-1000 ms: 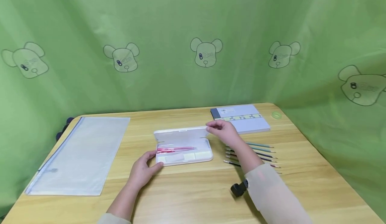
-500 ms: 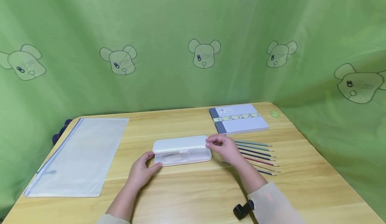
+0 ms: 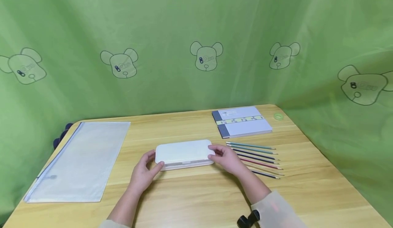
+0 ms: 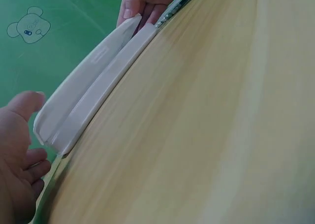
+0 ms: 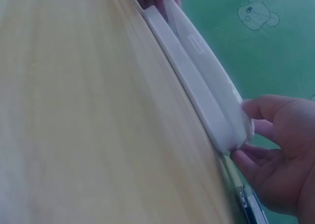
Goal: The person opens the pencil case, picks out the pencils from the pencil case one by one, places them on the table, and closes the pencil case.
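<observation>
A white pencil case (image 3: 184,153) lies on the table in the head view, its lid (image 5: 209,56) lowered with a narrow gap along the front edge. My left hand (image 3: 143,172) spans the case's left end, thumb at the front corner and fingers at the back. At the other end, my right hand (image 3: 228,160) holds the lid's right edge between thumb and fingers. Both wrist views show the gap between lid and base (image 4: 106,83). What lies inside the case is hidden now. Several pencils (image 3: 258,160) lie in a row beside the right hand.
A translucent zip pouch (image 3: 79,161) lies flat at the left. Toward the back right are a notebook (image 3: 245,125) with a patterned band and a small green ring (image 3: 278,116). Green curtain (image 3: 165,85) surrounds the wooden table (image 3: 190,200).
The lid has swung down toward the front, from standing upright to nearly shut, covering the pink pens inside. My right hand has come down with it; the left has stayed at the case's left end.
</observation>
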Tool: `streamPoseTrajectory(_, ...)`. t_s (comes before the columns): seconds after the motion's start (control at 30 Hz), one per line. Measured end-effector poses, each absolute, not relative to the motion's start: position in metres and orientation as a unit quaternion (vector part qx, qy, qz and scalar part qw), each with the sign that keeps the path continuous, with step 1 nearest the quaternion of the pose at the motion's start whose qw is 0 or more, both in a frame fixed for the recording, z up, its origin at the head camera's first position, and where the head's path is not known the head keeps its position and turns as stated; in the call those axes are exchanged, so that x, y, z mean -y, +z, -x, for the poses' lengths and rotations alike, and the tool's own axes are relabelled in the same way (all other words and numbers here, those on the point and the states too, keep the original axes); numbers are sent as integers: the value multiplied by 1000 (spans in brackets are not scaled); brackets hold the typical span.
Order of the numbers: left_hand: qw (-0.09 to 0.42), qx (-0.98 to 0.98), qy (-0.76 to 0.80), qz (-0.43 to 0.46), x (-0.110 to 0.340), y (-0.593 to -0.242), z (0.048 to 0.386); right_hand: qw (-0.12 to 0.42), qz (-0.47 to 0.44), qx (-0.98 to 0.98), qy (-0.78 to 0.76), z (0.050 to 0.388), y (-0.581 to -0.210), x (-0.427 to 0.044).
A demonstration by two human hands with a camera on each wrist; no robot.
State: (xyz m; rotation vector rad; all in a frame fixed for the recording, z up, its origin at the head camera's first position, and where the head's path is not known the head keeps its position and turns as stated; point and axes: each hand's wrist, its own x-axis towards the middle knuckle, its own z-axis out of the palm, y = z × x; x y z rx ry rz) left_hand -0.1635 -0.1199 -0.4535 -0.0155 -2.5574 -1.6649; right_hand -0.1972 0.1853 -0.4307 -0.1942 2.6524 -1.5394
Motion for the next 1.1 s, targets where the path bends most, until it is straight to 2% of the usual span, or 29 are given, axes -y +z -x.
streamPoseTrajectory(1.1,39,858,-512,-4,115,-452,164,26,41,-875,-481,195,-434,-181)
